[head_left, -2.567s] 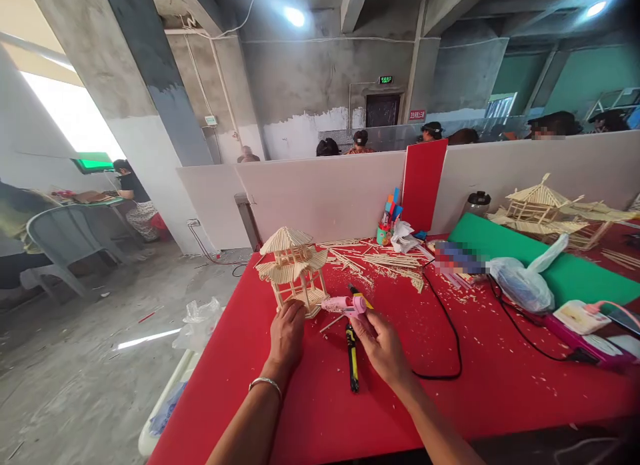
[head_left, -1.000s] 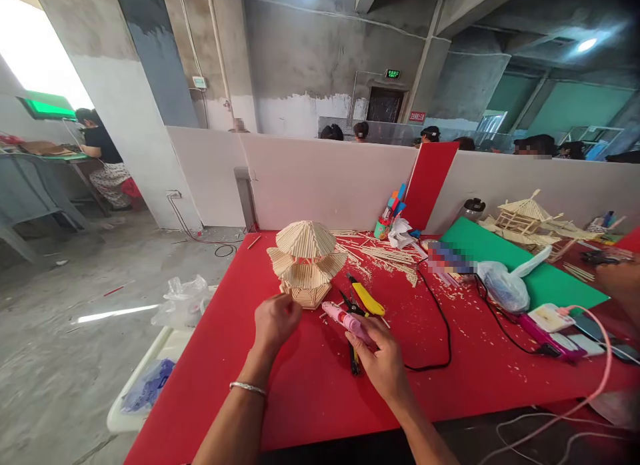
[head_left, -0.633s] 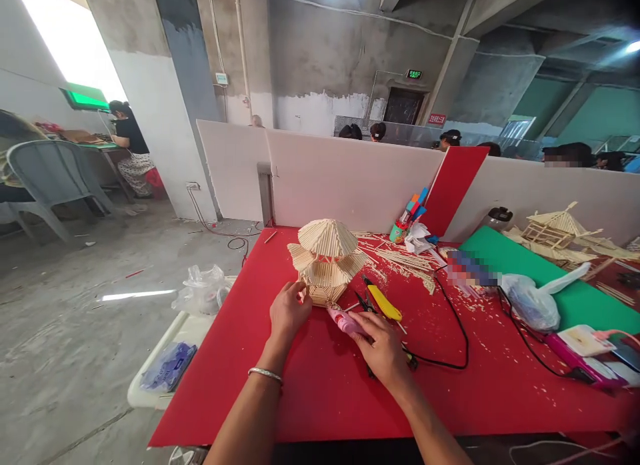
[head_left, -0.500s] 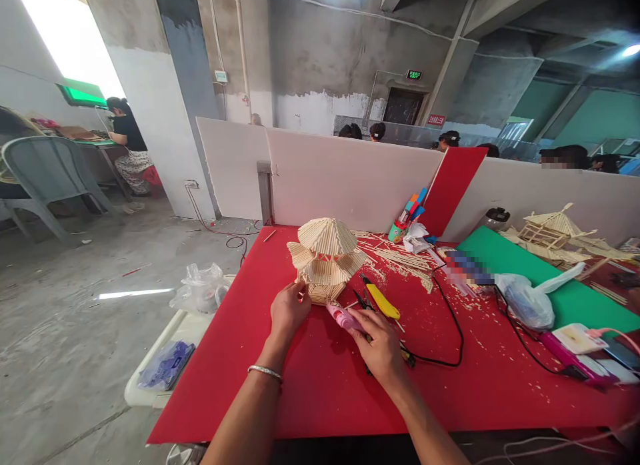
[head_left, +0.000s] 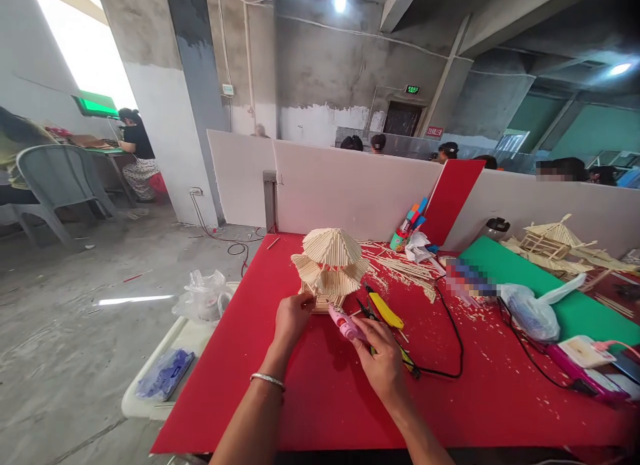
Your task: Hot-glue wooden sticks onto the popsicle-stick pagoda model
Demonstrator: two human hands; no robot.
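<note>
A small pagoda model [head_left: 332,250] built of pale wooden sticks stands upright on the red tabletop, with two tiers of roof. My left hand [head_left: 293,321] is closed in a pinch at its lower left side; what lies between the fingertips is too small to make out. In my right hand [head_left: 381,353] is a pink hot glue gun [head_left: 345,323], its nozzle at the front of the model's base. Just right of the model lies a yellow-handled cutter [head_left: 387,308]. Other dark-jawed pliers [head_left: 367,309] lie partly hidden behind my right hand.
Loose sticks [head_left: 400,265] and shavings lie behind the tools. A pen cup [head_left: 399,240] stands near the white partition [head_left: 345,185]. At right are a black cord [head_left: 459,345], a plastic bag [head_left: 530,311], a power strip [head_left: 575,371] and another stick model [head_left: 550,235] on a green board.
The view has tilted up a little, so the table sits lower in the picture. My left fingers have shifted slightly on the model's left side; the glue gun stays by the base.
</note>
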